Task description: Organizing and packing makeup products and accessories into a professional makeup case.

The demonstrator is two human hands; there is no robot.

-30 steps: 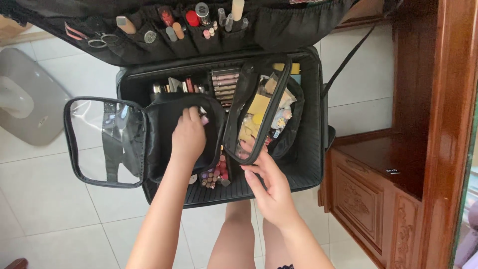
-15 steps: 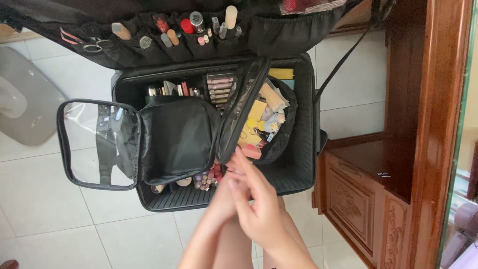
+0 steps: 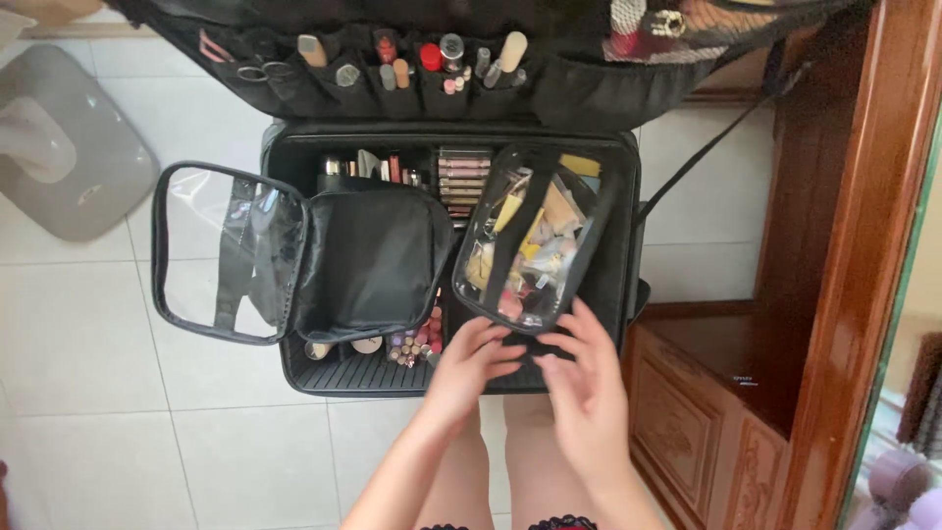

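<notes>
Hands meet at the near edge of a clear-fronted pouch (image 3: 525,245) packed with cosmetics, inside an open black makeup case (image 3: 608,324) on the tiled floor. The left hand (image 3: 469,365) curls its fingers against the pouch's lower rim; the right hand (image 3: 587,378) spreads beside it, fingertips touching the same rim. Neither grips firmly. Left of the hands lies a second, open black pouch (image 3: 368,260).
</notes>
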